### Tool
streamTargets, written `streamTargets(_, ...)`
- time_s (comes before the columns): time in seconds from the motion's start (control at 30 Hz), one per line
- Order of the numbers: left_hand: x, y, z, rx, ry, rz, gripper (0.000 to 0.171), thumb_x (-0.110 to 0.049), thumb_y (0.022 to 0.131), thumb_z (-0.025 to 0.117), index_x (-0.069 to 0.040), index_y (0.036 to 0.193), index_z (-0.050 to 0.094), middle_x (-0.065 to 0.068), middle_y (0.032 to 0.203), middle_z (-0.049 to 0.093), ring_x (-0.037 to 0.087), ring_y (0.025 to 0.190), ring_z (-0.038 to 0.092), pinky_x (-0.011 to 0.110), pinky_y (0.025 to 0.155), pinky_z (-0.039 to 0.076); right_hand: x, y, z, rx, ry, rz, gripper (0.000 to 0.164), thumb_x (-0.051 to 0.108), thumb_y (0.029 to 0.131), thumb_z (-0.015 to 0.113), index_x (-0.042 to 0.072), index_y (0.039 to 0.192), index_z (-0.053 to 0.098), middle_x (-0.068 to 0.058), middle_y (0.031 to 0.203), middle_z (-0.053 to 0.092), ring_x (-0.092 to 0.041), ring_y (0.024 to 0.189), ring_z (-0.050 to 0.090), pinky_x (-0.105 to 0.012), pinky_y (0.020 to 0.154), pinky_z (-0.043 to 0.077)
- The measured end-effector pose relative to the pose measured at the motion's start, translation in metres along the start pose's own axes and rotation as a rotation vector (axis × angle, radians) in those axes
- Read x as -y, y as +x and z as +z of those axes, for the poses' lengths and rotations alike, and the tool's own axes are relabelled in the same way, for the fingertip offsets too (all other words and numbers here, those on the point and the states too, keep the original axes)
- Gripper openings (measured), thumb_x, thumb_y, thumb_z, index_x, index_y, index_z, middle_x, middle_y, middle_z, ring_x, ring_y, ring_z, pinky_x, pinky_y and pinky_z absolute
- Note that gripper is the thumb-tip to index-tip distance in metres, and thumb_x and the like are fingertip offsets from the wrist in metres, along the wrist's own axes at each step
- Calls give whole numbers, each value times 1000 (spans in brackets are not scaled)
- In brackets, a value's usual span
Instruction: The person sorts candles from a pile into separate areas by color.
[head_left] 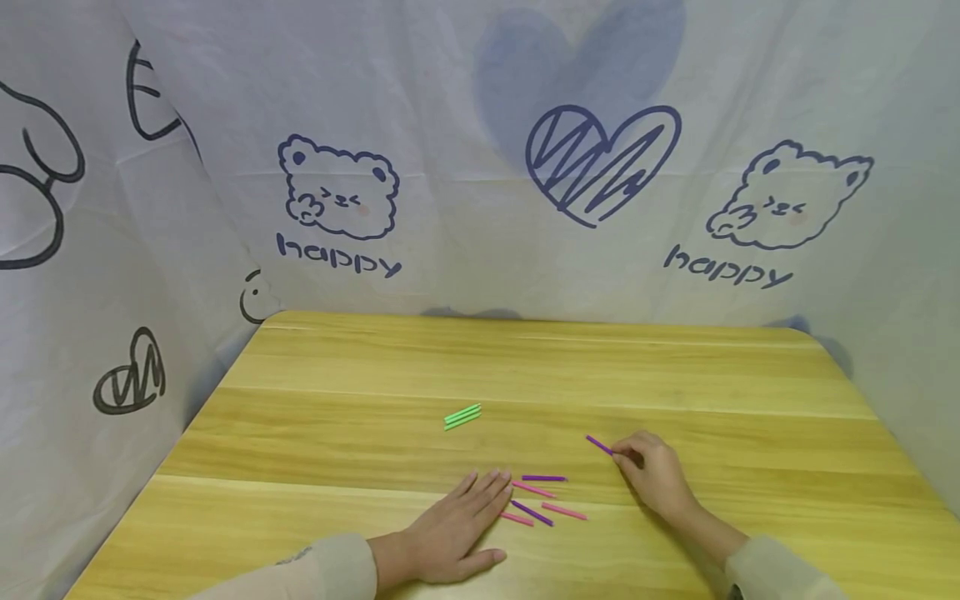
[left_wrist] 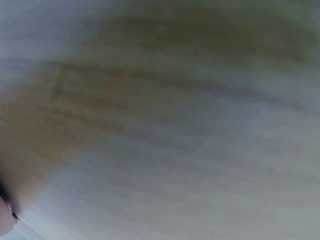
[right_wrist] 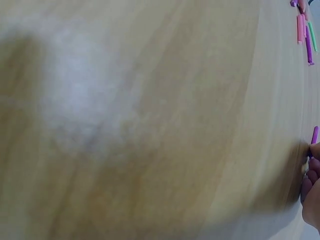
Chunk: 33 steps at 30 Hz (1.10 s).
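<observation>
In the head view, a table (head_left: 675, 375) with yellowish wood grain and rounded far corners stands against a pale cloth (head_left: 450, 200) hung behind it and along the sides. The cloth bears two bear drawings (head_left: 340, 187) over the word "happy", and a scribbled heart (head_left: 603, 164). On the boards, the left hand (head_left: 461, 529) lies flat, fingers straight, its tips beside loose pink sticks (head_left: 564, 512) and purple sticks (head_left: 544, 478). Farther back, three green sticks (head_left: 462, 417) lie side by side. The right hand (head_left: 656, 475) pinches one end of a purple candle-like stick (head_left: 597, 443), right of the loose ones.

The left wrist view is a blur of brown and grey; the hand's state cannot be told there.

The right wrist view shows mostly bare wood with a whitish glare (right_wrist: 85, 90); the pinching hand and its shadow (right_wrist: 280, 185) sit at the right edge.
</observation>
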<state>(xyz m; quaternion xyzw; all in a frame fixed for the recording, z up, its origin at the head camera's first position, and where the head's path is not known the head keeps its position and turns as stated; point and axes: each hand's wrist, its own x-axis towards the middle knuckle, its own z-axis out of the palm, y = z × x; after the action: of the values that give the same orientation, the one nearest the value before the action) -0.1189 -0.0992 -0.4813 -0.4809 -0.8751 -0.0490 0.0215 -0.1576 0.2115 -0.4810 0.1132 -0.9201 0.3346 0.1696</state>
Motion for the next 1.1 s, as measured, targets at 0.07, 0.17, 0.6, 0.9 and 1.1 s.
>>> streamTargets(0.07,0,0,0,3,-2,-2,68,-49,99,25,3,143,27,19,151,23,30,140,24,46,112,26,0,1,0,-3,2,-2,12,-7,72,71,3,79,70,-3,74,63,-11,68,56,-20,59,49)
streamTargets(0.17,0,1,0,5,2,-5,68,-49,98,26,3,143,28,19,151,24,30,140,24,46,112,25,-1,3,1,-9,-1,-6,12,-7,73,71,3,79,70,-3,74,63,-12,69,56,-20,59,49)
streamTargets(0.6,-1,1,-2,13,3,2,67,-47,98,29,3,143,28,19,151,24,30,140,24,46,112,26,-3,10,1,-7,-4,4,9,-6,74,70,1,80,70,-7,77,65,-18,71,58,-23,61,49)
streamTargets(0.9,-1,1,-2,1,19,4,67,-48,98,27,2,143,28,18,151,24,30,140,25,46,112,26,-5,18,3,8,3,34,7,-5,76,69,0,81,70,-8,77,64,-17,71,57,-22,61,48)
streamTargets(1.1,0,1,0,-16,39,10,68,-49,98,27,3,142,29,19,151,26,30,140,26,46,112,27,-7,21,4,20,15,43,7,-5,77,68,0,82,70,-8,77,63,-16,70,55,-21,60,47)
